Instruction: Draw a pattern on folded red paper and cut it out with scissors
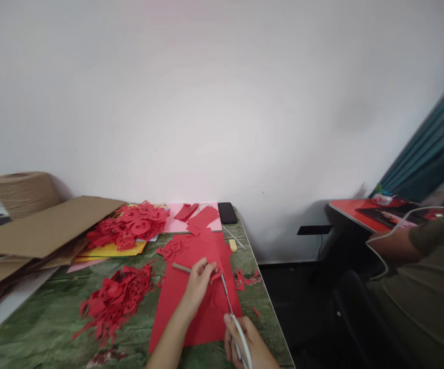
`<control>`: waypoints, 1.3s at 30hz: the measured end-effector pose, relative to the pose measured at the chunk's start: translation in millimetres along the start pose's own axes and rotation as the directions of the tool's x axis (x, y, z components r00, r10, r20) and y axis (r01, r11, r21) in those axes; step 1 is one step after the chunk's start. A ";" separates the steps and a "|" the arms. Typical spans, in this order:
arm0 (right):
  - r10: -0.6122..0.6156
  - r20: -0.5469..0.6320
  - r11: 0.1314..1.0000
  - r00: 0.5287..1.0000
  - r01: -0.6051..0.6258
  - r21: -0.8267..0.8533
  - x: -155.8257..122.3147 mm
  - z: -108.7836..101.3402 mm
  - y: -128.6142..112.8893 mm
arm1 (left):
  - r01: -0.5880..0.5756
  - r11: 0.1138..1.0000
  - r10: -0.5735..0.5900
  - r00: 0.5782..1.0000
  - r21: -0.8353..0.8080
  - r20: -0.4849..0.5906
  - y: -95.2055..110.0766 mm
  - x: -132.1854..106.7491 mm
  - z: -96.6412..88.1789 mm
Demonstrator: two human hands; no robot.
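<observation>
My left hand pinches a small piece of red paper between thumb and fingers. White-handled scissors are in my right hand, their blades pointing up and away, with the tips at the edge of that piece. Whether the blades are parted is hard to tell. Under both hands lies a large red sheet. A brownish, pen-like stick pokes out to the left from beside my left hand. Small red cut scraps rest on the sheet's far left part.
Red paper cuttings form two piles on the left. Beyond them are cardboard sheets and a twine spool. A phone and an eraser lie near the table's right edge. Another person sits at right beside a red table.
</observation>
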State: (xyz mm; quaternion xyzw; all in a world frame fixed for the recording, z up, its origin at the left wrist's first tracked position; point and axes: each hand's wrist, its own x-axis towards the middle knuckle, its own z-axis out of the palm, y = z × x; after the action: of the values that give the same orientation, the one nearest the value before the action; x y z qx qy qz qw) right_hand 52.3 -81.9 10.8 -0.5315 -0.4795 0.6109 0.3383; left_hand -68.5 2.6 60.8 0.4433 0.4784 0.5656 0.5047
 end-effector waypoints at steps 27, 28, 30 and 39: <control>-0.084 0.081 0.995 0.993 0.079 0.060 -2.7 -1.3 -1.9 | 0.046 0.991 -0.060 0.992 -0.125 -0.109 6.3 2.2 1.6; -0.089 0.070 0.994 0.994 0.084 0.072 -3.1 -1.4 -1.1 | 0.050 0.992 -0.063 0.992 -0.118 -0.108 6.3 2.6 1.3; -0.107 0.040 0.990 0.993 0.103 0.092 -3.8 -1.9 -0.4 | 0.061 0.994 -0.068 0.994 -0.087 -0.083 7.0 2.6 1.2; -0.188 -0.450 0.972 0.873 0.230 0.041 0.8 -8.1 -14.1 | 0.091 0.996 -0.092 0.975 0.017 0.200 10.1 -12.1 7.8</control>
State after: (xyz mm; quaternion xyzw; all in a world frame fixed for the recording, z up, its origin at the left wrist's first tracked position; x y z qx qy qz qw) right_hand 58.6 -74.9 24.1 -0.5852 -0.4156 0.4552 0.5269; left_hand -61.1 -9.0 71.7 0.4775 0.4471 0.4924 0.5742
